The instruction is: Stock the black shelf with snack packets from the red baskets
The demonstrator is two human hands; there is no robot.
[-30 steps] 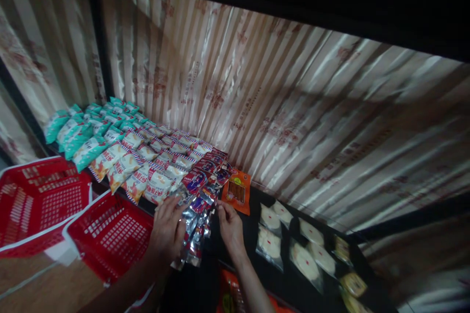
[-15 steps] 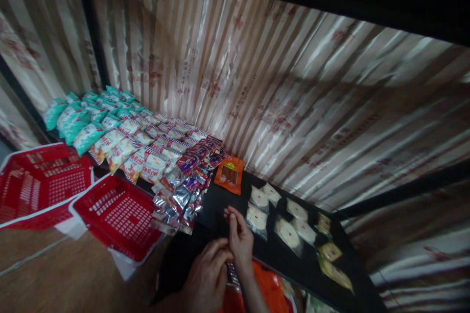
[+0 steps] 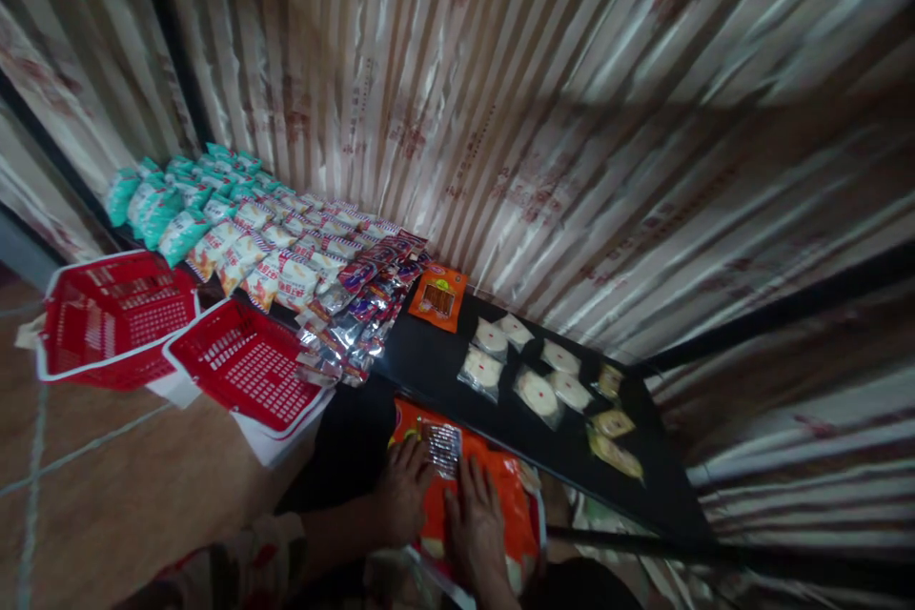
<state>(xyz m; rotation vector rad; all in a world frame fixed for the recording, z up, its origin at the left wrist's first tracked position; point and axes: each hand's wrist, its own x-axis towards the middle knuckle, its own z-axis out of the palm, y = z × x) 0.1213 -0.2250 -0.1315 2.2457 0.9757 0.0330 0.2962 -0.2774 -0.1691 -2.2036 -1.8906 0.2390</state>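
Observation:
Orange snack packets [image 3: 509, 486] lie in front of the shelf's near edge, one showing a clear window with dark strips inside. My left hand [image 3: 404, 493] rests on the left side of these packets, its fingers stretched out. Flat on the middle of them lies my right hand [image 3: 477, 522], fingers extended, nothing held. On the black shelf [image 3: 421, 364] beyond is a single similar orange packet [image 3: 438, 298]. What supports the packets under my hands is mostly hidden.
Several round white pieces in clear wrappers [image 3: 538, 393] and small yellow packets [image 3: 613, 423] sit toward the shelf's right. Silvery-red packets [image 3: 361, 310], white snack bags [image 3: 296, 274] and teal bags [image 3: 182, 233] fill its left. Two red baskets [image 3: 243, 362] [image 3: 118, 315] stand on the floor at left.
My hands were close together over the shelf's near edge. They have lowered and moved apart, and now lie spread on the orange packets. The camera view has shifted slightly.

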